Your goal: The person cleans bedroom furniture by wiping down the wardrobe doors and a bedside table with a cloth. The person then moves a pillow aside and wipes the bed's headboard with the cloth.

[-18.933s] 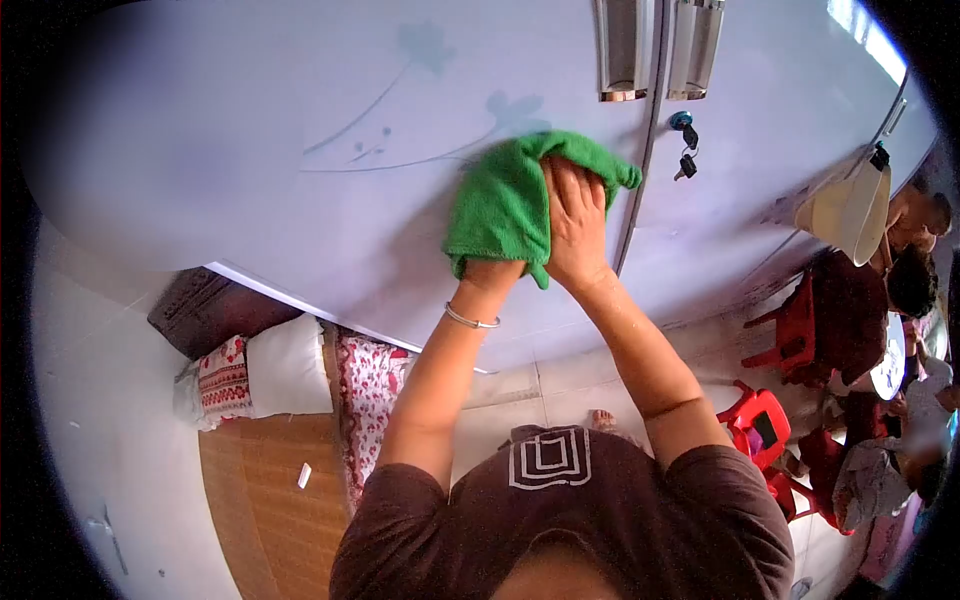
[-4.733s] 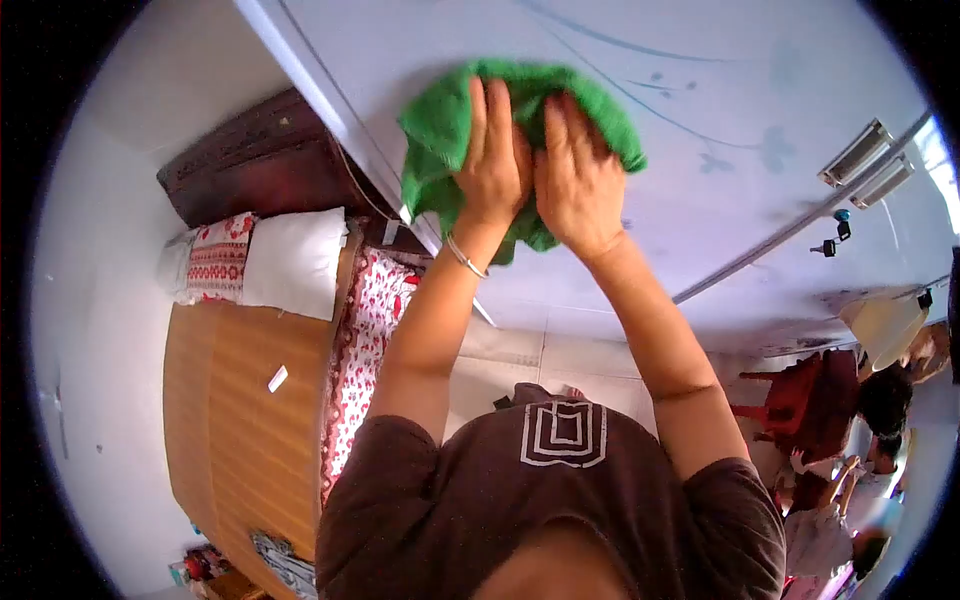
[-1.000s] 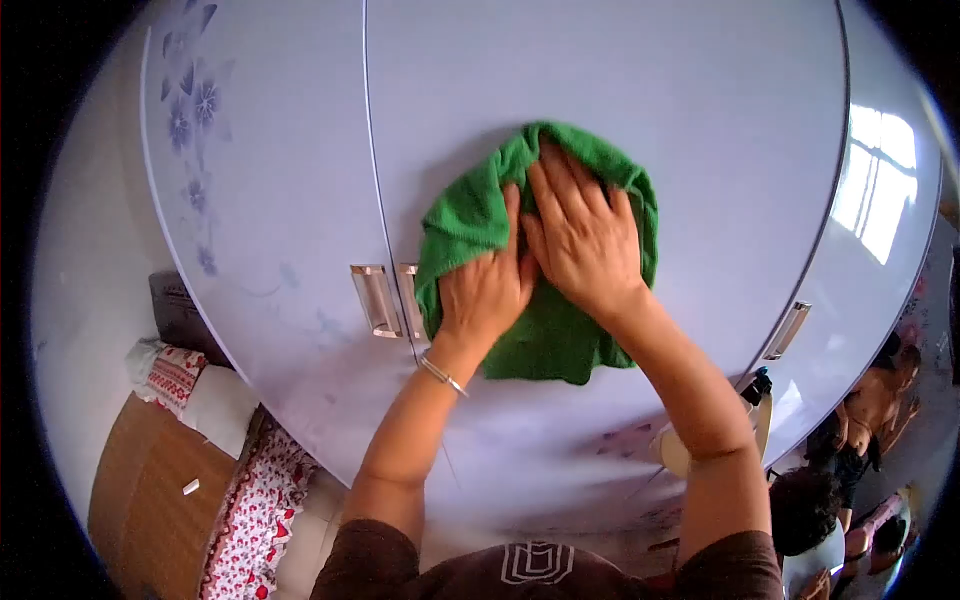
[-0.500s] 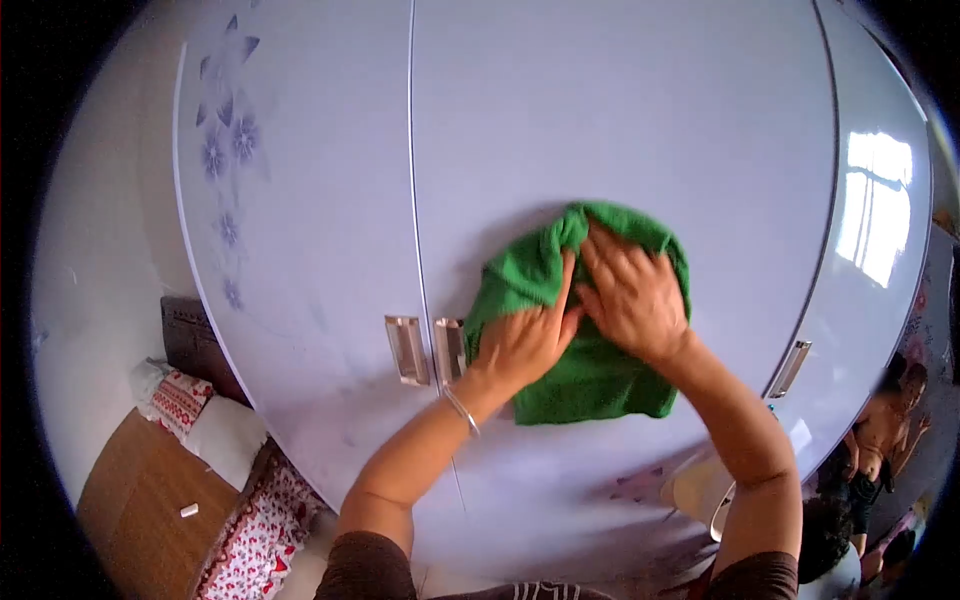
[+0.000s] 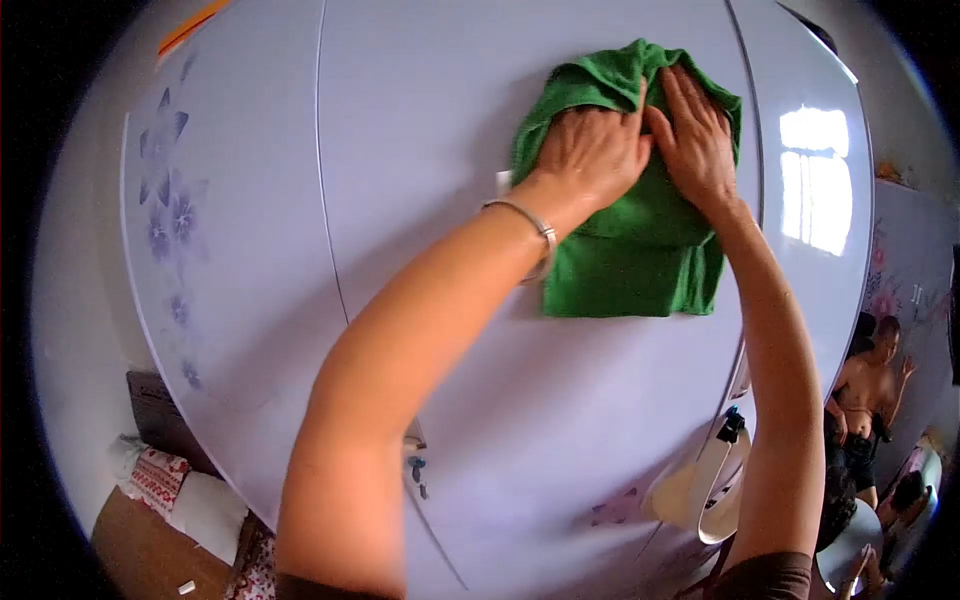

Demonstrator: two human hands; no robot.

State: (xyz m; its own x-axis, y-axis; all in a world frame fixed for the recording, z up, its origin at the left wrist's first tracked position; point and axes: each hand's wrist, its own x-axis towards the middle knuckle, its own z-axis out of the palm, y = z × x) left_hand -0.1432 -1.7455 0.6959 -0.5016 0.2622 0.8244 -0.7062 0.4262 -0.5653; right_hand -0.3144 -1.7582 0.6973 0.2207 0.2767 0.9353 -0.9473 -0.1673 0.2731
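Note:
A green cloth (image 5: 630, 250) lies spread against the pale lilac cabinet door (image 5: 420, 120), high and right of centre. My left hand (image 5: 590, 155), with a silver bangle at the wrist, presses on the cloth; its upper edge folds over some of the fingers. My right hand (image 5: 695, 140) lies beside it with fingers stretched upward on the cloth, near the seam at the door's right side. The two thumbs are close together. The cloth's lower part hangs below both hands.
Keys (image 5: 418, 475) hang by a handle partly behind my left forearm. A cream-coloured hat-like object (image 5: 680, 495) hangs at the lower right. Several people are beyond it, one standing bare-chested (image 5: 862, 400). A bed (image 5: 150, 545) with pillows (image 5: 207, 512) is at lower left.
Both hands have moved the green cloth up and to the right across the door, towards the right seam. The camera view has shifted, bringing an orange object into sight at the top left.

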